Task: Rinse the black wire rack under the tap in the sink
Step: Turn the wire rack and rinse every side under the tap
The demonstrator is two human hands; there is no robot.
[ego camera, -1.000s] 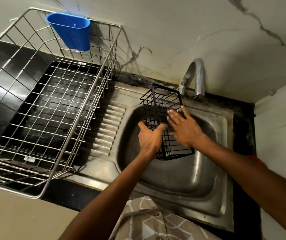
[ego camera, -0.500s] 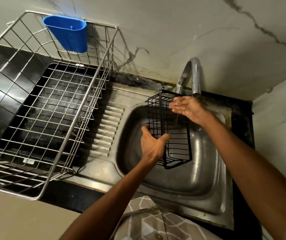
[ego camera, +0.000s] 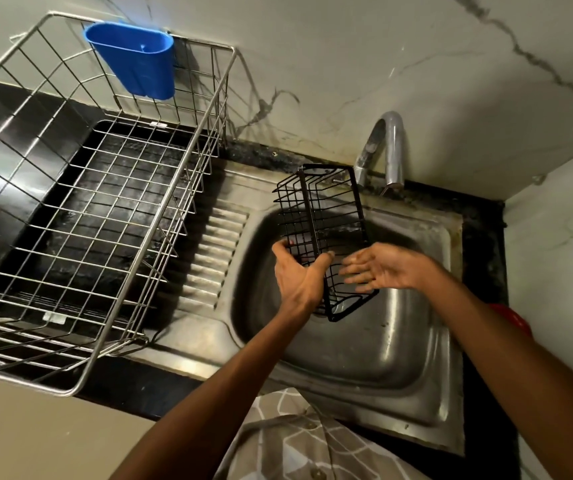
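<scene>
Holding the black wire rack over the sink, you had your left hand wrapped round its near left edge, thumb on one side and fingers curled through the wires on the other, clamped firmly on it. Your right hand lay open beside the rack's lower right side, palm up, fingers spread apart and gripping nothing; they looked to be touching or just brushing the wires, though I could not tell which. The rack stood tilted on end above the sink's far left part, its top corner near the tap but to the left of the spout, not under it. I could not make out a stream of water.

You appeared to be in the rubbing part of the rinse, hand working over the wires. The next move called for shifting the rack rightward beneath the spout and turning it so each face caught water. The dish drainer on the worktop's left side, with its blue cup on the back rim, stood well apart.
</scene>
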